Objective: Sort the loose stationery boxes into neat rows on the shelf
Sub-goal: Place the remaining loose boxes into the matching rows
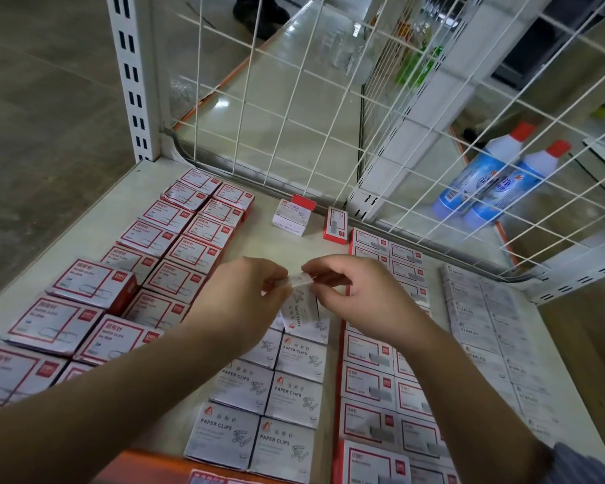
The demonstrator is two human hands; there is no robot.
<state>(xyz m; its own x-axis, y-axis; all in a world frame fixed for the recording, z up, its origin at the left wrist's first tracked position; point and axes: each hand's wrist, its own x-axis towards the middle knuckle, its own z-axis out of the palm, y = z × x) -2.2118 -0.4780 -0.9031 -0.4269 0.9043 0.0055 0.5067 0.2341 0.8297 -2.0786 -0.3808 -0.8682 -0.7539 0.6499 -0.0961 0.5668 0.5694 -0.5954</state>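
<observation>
Right now both hands meet over the middle of the shelf (259, 235), w/ one small white paper-clip box (299, 303) held between them, lifted a bit and tilted, just above the far end of the white paper-clip rows (266, 396). Left hand (238, 302) has its fingers (276, 284) curled in, pinching the box's top flap from the left; right hand (350, 291) does the same from the right, thumb and forefinger closed on that flap, other fingers curled under. Taking the held box as the landmark: to its left run two rows of red-bordered paper-clip boxes (175, 246), reaching back toward the shelf's rear corner, w/ a few larger ones of the same kind nearer the front edge, one sitting skewed. Directly beneath and toward the person, the white rows lie flat, two wide. To the box's right are red-edged boxes (371, 382) in two columns, and beyond those grey staples boxes (475, 330), also two columns. Behind the held box, near the wire mesh back (294, 99), stand two loose boxes: a white-and-red round-clip box (292, 214) leaning, and a red staple box (336, 225) upright on its side, apart from each other. Further right, past the mesh, two blue bottles (496, 179) w/ red caps.
</observation>
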